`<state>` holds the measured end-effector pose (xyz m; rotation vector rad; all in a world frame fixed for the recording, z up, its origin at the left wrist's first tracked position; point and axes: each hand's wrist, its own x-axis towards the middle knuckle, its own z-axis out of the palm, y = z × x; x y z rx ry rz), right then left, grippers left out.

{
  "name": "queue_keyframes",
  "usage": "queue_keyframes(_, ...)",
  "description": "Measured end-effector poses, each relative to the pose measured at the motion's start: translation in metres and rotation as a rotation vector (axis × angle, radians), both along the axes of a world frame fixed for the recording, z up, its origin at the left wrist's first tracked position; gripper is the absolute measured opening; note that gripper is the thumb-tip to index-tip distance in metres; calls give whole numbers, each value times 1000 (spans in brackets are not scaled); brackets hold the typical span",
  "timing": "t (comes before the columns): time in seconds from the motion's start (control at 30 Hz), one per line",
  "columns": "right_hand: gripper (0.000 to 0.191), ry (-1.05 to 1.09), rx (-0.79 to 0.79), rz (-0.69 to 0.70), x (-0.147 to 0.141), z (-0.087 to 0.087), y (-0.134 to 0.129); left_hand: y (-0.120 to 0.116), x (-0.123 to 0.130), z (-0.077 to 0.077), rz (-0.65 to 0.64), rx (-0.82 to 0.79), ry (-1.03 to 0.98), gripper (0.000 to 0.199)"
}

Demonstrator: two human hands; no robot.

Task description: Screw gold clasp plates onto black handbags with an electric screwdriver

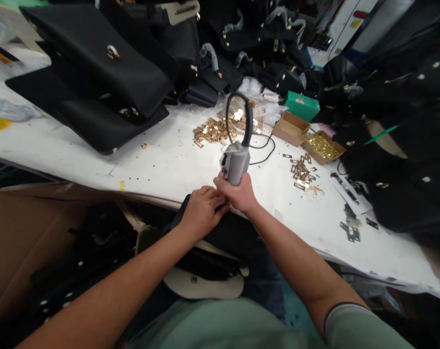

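Over white tabletop, right fingers grip grey tool.

In our right hand we hold a grey power tool, fingers wrapped round it, its black cable looping up beyond them. Our left hand bends its fingers just beside the right ones, at the edge of the white table; what their tips touch is hidden. Beyond the fingers we see a pile of gold metal pieces; to their right, small metal frames and a green box. A black bag lies to their left.
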<state>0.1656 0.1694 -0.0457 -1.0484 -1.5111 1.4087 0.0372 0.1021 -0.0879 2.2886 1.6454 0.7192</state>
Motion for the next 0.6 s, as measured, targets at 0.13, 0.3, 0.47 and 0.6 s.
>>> queue_keyframes(0.13,31,-26,54,-82,-4,-5,-3,2,2,-2,-14,-25,24,17)
queue_keyframes(0.3,42,1,13,-70,0,9,-8,-4,4,4,-5,-17,50,14)
queue_keyframes(0.47,50,130,53,-141,16,37,-3,-9,4,15,4,85,88,13)
queue_keyframes(0.6,55,-145,162,-280,36,40,12,-13,5,30,6,120,148,19)
